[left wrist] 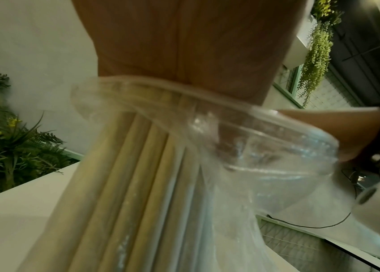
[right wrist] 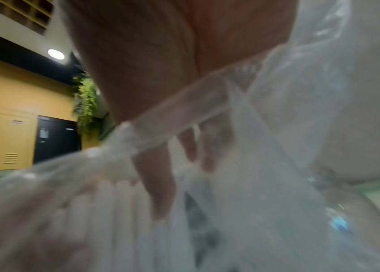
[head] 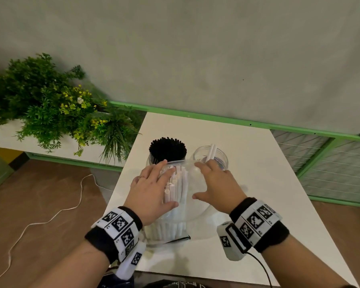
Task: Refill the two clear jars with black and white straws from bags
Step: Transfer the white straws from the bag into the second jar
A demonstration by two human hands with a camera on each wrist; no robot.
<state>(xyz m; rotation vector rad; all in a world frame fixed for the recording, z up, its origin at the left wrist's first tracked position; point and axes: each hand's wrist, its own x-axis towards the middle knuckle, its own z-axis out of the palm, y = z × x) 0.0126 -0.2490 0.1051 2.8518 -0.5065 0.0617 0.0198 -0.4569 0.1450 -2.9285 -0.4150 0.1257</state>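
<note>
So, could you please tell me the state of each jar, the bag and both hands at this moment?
Jar of black straws: upright, packed full.
Second clear jar: upright, holds only a couple of white straws.
Bag of white straws: open at its top, still full, standing on the table.
Left hand: grips the straw bundle.
Right hand: holds the bag's mouth open.

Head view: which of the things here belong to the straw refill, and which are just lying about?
Belongs to the job:
- jar of black straws
- clear jar with two white straws
- bag of white straws, held by the left hand and right hand

Lying about:
- plants
- white cord on the floor
- table
</note>
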